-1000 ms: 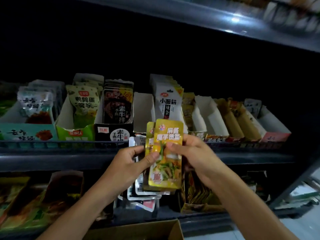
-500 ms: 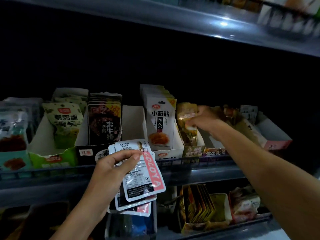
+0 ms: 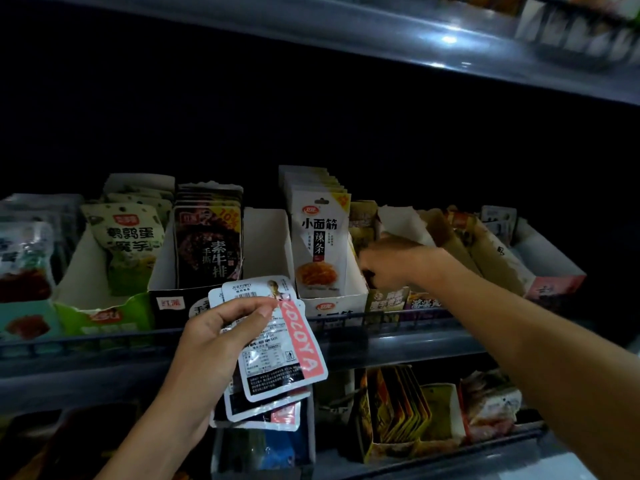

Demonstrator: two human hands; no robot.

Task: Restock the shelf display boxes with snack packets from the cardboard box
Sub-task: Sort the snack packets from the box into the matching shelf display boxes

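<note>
L hand (image 3: 211, 337) held a fanned stack of white snack packets (image 3: 273, 344) in front of the shelf rail (image 3: 398, 317), thumb + fingers pinching them near the top edge. Front packet's long axis ran roughly vertical, top tilted a bit left, bottom swung right; printed back faced the cam, w/ barcode up top, black text panel lower down, pink side strip reading COCOYA down the right edge. Approx 3 more packets fanned out behind/below it.

R hand (image 3: 388, 261) reached over the rail into the narrow yellowish display box (image 3: 384, 299), just right of the white box (image 3: 332, 299) of upright white/orange packets. R fingers curled down inside the box; can't tell if they gripped anything, too dark. Yellow packets (image 3: 362, 223) stood upright at the back of that box, long axis vertical, faces toward cam
</note>
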